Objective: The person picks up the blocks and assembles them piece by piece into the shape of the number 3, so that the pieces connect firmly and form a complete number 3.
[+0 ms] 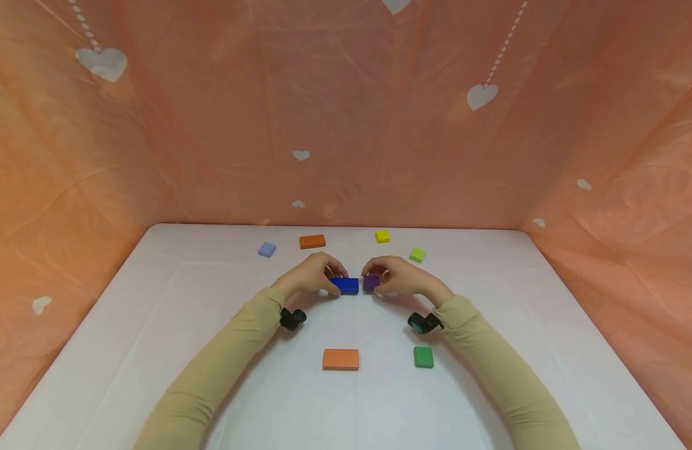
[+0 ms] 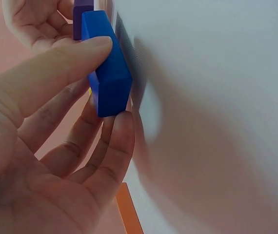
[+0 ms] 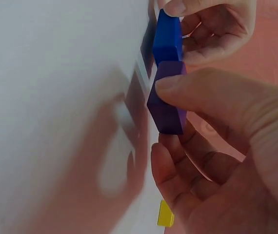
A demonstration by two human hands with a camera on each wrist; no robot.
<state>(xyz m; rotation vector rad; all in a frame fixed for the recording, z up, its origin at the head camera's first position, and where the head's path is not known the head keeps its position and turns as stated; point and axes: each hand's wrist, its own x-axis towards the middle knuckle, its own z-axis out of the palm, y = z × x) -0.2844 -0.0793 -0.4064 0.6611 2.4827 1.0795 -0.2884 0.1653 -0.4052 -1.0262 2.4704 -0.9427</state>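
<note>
Near the middle of the table, my left hand [image 1: 314, 273] pinches a long blue block [image 1: 347, 286] between thumb and fingers. Opposite it, my right hand [image 1: 399, 275] holds a shorter purple block [image 1: 371, 284] in the same way. In the head view a narrow gap separates the ends of the two blocks. The left wrist view shows the thumb across the blue block's [image 2: 110, 63] broad face, with fingers behind and under it. In the right wrist view the thumb presses the face of the purple block [image 3: 169, 109], and the blue block lies just beyond it.
On the white table [image 1: 255, 400], an orange block [image 1: 340, 359] and a green block [image 1: 423, 357] lie nearer me. Toward the back are a light-blue block [image 1: 267, 249], a dark-orange block [image 1: 312, 242], a yellow block [image 1: 382, 237] and a lime block [image 1: 417, 254]. Orange cloth [image 1: 346, 112] hangs around.
</note>
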